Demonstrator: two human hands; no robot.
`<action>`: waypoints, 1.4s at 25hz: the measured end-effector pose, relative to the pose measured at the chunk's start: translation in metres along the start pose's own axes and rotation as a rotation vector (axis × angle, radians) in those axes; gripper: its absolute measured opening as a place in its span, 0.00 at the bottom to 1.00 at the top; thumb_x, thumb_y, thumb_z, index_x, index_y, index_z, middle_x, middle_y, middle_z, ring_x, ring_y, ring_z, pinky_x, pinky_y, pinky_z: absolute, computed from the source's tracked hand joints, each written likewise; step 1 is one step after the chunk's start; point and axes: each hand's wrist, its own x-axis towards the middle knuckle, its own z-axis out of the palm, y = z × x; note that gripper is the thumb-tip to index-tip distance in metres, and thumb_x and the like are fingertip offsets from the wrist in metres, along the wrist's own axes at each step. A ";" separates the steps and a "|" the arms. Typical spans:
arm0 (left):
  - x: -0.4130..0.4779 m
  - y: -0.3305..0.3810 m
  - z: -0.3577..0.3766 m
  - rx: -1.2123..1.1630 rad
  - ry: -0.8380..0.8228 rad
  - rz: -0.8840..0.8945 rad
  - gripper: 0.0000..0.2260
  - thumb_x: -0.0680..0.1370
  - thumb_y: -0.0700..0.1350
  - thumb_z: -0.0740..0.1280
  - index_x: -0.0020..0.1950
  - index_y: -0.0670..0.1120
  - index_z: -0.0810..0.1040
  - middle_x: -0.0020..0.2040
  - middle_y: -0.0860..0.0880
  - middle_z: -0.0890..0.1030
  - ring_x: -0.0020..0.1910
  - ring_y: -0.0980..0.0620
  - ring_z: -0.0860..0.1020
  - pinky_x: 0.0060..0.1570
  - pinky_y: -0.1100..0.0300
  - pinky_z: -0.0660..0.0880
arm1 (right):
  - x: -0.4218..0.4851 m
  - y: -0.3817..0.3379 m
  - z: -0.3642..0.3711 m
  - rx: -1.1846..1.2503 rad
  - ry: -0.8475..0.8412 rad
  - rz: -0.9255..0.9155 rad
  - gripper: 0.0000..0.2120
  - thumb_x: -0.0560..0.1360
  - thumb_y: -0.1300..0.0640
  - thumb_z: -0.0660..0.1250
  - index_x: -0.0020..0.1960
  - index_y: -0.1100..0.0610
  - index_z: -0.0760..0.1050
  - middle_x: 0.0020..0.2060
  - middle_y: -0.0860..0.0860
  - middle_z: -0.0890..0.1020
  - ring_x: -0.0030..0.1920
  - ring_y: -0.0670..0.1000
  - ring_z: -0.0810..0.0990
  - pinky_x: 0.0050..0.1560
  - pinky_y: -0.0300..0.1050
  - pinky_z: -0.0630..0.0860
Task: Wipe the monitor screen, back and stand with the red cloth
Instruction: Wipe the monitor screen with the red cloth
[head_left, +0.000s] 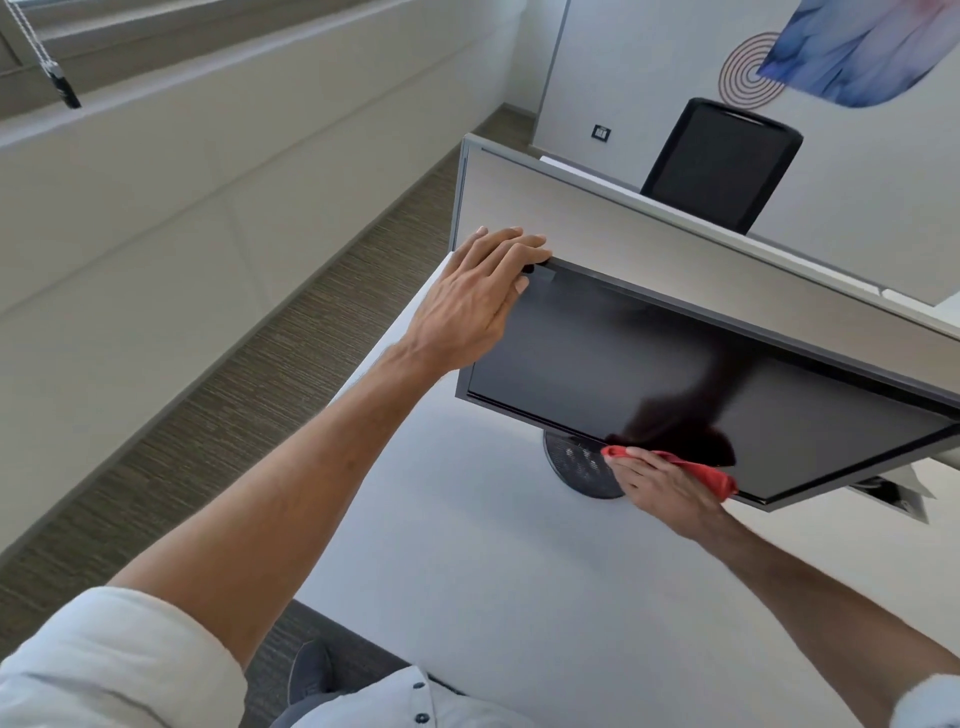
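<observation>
A black monitor (597, 358) with a dark, switched-off screen stands on a white desk (467, 545), its face turned toward me. My left hand (478, 296) grips the monitor's top left corner, fingers curled over the edge. My right hand (660, 488) presses a red cloth (714, 475) against the bottom edge of the screen, near its middle. The round black stand base (576, 462) shows just left of that hand, below the screen. The monitor's back is hidden.
A grey partition panel (649, 228) rises directly behind the monitor. A black office chair (722, 161) stands beyond it. A cable opening (888, 496) sits in the desk at the right. Striped carpet (234, 389) runs along the desk's left side.
</observation>
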 end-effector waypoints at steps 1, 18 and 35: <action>0.000 0.002 0.002 0.010 0.013 -0.007 0.16 0.92 0.44 0.57 0.79 0.48 0.74 0.81 0.54 0.75 0.86 0.49 0.65 0.89 0.52 0.47 | -0.013 0.001 0.001 0.013 0.017 0.042 0.32 0.73 0.69 0.59 0.78 0.65 0.72 0.79 0.58 0.73 0.79 0.57 0.71 0.85 0.57 0.36; 0.029 0.102 0.072 0.123 -0.032 0.168 0.23 0.92 0.51 0.55 0.86 0.46 0.69 0.83 0.47 0.73 0.86 0.44 0.66 0.89 0.41 0.49 | 0.049 -0.004 -0.009 0.077 0.071 0.007 0.30 0.80 0.62 0.64 0.82 0.58 0.66 0.85 0.52 0.63 0.85 0.51 0.59 0.86 0.53 0.52; 0.028 0.125 0.099 -0.031 0.173 0.021 0.13 0.91 0.47 0.61 0.73 0.45 0.79 0.68 0.49 0.82 0.78 0.47 0.74 0.87 0.41 0.55 | -0.164 0.002 0.107 0.214 -0.224 0.180 0.32 0.81 0.64 0.65 0.83 0.59 0.64 0.86 0.53 0.58 0.86 0.52 0.54 0.83 0.55 0.35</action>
